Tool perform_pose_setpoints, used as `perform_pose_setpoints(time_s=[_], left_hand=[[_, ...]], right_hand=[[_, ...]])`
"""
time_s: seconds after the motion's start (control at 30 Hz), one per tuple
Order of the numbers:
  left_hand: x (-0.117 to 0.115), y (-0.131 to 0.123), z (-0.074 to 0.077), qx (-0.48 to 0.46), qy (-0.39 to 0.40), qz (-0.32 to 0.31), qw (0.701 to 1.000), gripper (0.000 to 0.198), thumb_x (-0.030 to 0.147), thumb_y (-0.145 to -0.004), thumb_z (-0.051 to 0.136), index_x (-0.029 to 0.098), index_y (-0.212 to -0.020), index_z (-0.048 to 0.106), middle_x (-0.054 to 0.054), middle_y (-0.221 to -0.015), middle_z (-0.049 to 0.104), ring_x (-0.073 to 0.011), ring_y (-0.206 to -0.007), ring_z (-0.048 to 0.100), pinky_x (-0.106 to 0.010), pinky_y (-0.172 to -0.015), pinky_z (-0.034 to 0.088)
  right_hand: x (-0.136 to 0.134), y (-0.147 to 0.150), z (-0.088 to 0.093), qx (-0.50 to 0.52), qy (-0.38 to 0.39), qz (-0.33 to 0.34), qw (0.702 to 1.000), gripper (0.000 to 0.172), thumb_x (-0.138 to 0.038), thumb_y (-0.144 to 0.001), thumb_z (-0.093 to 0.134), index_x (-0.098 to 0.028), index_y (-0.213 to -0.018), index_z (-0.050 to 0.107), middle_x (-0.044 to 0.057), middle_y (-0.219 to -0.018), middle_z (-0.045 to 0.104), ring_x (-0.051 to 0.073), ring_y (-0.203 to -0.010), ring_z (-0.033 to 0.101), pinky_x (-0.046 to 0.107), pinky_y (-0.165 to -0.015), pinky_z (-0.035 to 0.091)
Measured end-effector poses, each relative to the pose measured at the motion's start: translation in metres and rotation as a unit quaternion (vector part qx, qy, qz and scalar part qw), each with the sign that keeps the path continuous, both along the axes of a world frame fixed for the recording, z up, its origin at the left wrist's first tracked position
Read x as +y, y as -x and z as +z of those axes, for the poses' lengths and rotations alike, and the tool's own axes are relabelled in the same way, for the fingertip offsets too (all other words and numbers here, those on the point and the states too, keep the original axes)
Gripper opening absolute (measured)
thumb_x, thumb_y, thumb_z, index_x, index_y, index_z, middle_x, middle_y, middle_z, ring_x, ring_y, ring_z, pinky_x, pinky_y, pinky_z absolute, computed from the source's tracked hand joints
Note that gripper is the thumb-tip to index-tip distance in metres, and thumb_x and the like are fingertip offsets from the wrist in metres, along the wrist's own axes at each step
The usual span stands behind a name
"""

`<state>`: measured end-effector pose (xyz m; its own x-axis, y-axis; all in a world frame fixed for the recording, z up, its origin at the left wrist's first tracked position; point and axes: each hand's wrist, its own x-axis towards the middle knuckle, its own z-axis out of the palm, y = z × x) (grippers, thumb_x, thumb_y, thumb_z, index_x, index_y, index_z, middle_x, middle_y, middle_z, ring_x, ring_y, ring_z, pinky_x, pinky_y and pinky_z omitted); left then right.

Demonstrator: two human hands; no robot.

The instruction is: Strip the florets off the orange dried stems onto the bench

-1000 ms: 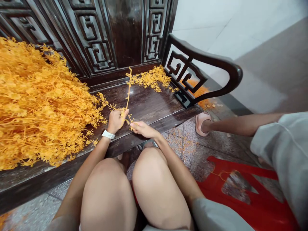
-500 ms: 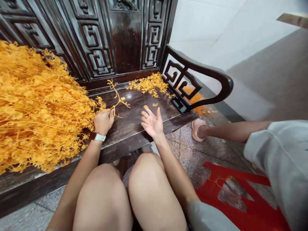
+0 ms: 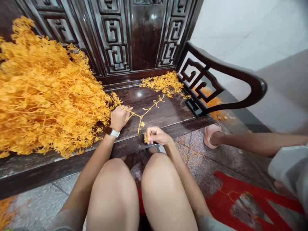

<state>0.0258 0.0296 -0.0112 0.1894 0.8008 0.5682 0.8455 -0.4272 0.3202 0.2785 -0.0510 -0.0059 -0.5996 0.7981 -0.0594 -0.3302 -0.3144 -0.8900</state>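
My left hand (image 3: 120, 118) is closed around a thin, branching yellow stem (image 3: 149, 109) that spreads out to the right over the bench seat. One yellow blossom (image 3: 142, 124) still hangs on its lower twig. My right hand (image 3: 157, 135) is closed just past the front edge of the seat, pinching a small yellow flower (image 3: 146, 140) between thumb and fingers. Against my left wrist rises a large heap of yellow flower sprays (image 3: 57, 96). A smaller pile of loose yellow flowers (image 3: 166, 84) lies at the back right of the seat.
The dark wooden bench (image 3: 163, 110) has a carved back and a curved armrest (image 3: 231, 75). Orange bits (image 3: 191, 152) and a red bag (image 3: 218, 205) lie on the tiled floor. Another person's leg (image 3: 247, 141) in a pink shoe (image 3: 213, 135) stands at right.
My right hand, open with fingers spread before, has come down toward the seat's front edge and closed on a flower. The stem in my left hand now points rightward. The view has shifted left.
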Motion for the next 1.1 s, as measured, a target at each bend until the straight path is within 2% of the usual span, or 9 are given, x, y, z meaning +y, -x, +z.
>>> perform_pose_setpoints(time_s=[0.07,0.13,0.2,0.4,0.6,0.83,0.93,1.0,1.1], left_hand=[[0.003,0.004,0.000,-0.021,-0.019,0.013,0.999,0.040,0.043,-0.115,0.053,0.022,-0.090,0.075,-0.012,-0.095,0.081,-0.0278,-0.091,0.075,-0.038,-0.085,0.054],[0.004,0.008,0.000,-0.038,-0.041,0.014,0.998,0.040,0.044,-0.115,0.053,0.021,-0.091,0.075,-0.012,-0.095,0.082,-0.0282,-0.091,0.075,-0.039,-0.087,0.054],[0.004,0.009,0.000,-0.050,-0.051,0.001,0.997,0.040,0.045,-0.115,0.052,0.021,-0.092,0.076,-0.013,-0.096,0.082,-0.0287,-0.092,0.075,-0.040,-0.087,0.054],[0.001,0.003,-0.004,-0.029,-0.052,-0.036,0.998,0.041,0.045,-0.115,0.054,0.021,-0.089,0.074,-0.014,-0.097,0.081,-0.0288,-0.089,0.074,-0.041,-0.085,0.054],[-0.004,-0.007,-0.012,0.066,-0.050,-0.082,0.993,0.031,0.030,-0.112,0.056,0.022,-0.088,0.075,-0.013,-0.098,0.080,-0.0288,-0.090,0.070,-0.043,-0.083,0.053],[-0.006,-0.011,-0.010,-0.007,-0.016,-0.123,0.992,0.019,0.033,-0.106,0.062,0.023,-0.109,0.078,-0.013,-0.116,0.080,-0.0324,-0.112,0.072,-0.050,-0.103,0.056],[-0.001,-0.003,-0.010,-0.088,-0.015,-0.098,0.991,0.038,0.034,-0.099,0.067,0.022,-0.135,0.072,-0.016,-0.134,0.076,-0.0355,-0.124,0.070,-0.055,-0.109,0.056],[0.005,0.006,-0.012,-0.140,0.003,-0.061,0.988,0.050,0.036,-0.094,0.070,0.023,-0.143,0.067,-0.016,-0.132,0.074,-0.0319,-0.105,0.072,-0.053,-0.100,0.061],[0.012,0.015,-0.016,-0.173,0.020,-0.026,0.984,0.048,0.042,-0.091,0.069,0.031,-0.137,0.068,-0.011,-0.122,0.074,-0.0304,-0.096,0.070,-0.053,-0.092,0.066]], right_hand=[[0.005,-0.001,0.001,0.039,0.017,-0.090,0.995,0.039,-0.044,-0.081,0.097,-0.021,-0.083,0.066,0.003,-0.082,0.080,0.010,-0.055,0.058,0.020,-0.049,0.044],[0.011,-0.001,0.002,0.133,0.060,-0.265,0.953,0.029,-0.049,-0.093,0.084,-0.025,-0.095,0.067,0.003,-0.112,0.085,0.010,-0.063,0.062,0.021,-0.054,0.051],[0.016,0.000,0.002,0.186,0.096,-0.337,0.918,0.021,-0.048,-0.101,0.072,-0.029,-0.110,0.069,0.002,-0.134,0.082,0.010,-0.071,0.066,0.022,-0.061,0.056],[0.011,0.008,0.001,0.061,0.067,-0.236,0.968,0.040,-0.039,-0.094,0.075,-0.020,-0.130,0.074,0.004,-0.093,0.083,0.011,-0.062,0.058,0.022,-0.059,0.050],[0.005,0.008,0.004,0.046,0.018,-0.157,0.986,0.076,-0.069,-0.085,0.080,-0.022,-0.143,0.067,0.007,-0.104,0.084,0.014,-0.066,0.063,0.026,-0.058,0.050],[0.002,0.011,0.005,-0.030,-0.020,-0.236,0.971,0.045,-0.052,-0.082,0.094,-0.020,-0.109,0.077,0.001,-0.085,0.080,0.007,-0.055,0.052,0.021,-0.051,0.039],[-0.008,-0.019,0.025,-0.063,-0.072,-0.215,0.972,0.042,-0.056,-0.085,0.093,-0.021,-0.103,0.078,0.003,-0.086,0.081,0.010,-0.062,0.060,0.024,-0.059,0.046],[-0.023,-0.058,0.039,-0.076,-0.102,-0.199,0.972,0.043,-0.059,-0.080,0.097,-0.022,-0.092,0.077,0.004,-0.078,0.079,0.015,-0.067,0.066,0.029,-0.066,0.051],[-0.060,-0.126,0.041,-0.022,-0.094,-0.277,0.956,0.063,-0.070,-0.060,0.102,-0.027,-0.060,0.057,-0.004,-0.045,0.048,0.018,-0.055,0.053,0.034,-0.061,0.048]])
